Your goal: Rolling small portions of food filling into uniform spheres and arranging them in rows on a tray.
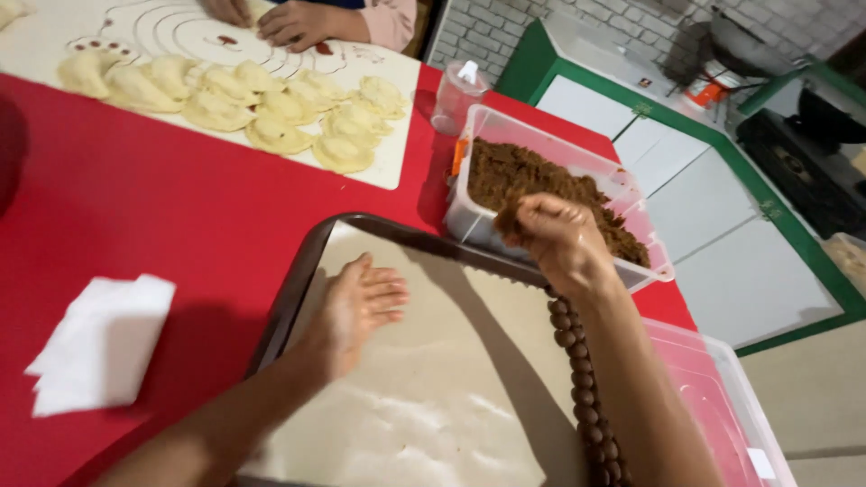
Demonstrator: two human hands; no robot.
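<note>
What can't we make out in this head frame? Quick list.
- Right hand: fist closed at the brown filling; the fingers hide how much it grips.
- Tray: near side cut off by the bottom edge, partly covered by both arms.
- Other person's hands: cut off by the top edge.
- Small plastic bottle: too small to tell contents.
- Left hand: its underside is hidden.

Folded white napkin (101,343) lay on the red table (162,216), near left edge. Pale pastry mat (379,167) with printed circles sat at the far side, carrying a cluster of folded raw dumplings (271,108). Another person's hand (293,22) rested on the mat's far part. Small clear plastic cup (458,95) stood just beyond it. Pink-tinted clear lid (713,397) lay at the table's right edge. Green-framed white cabinet (722,225) stood beyond.
</note>
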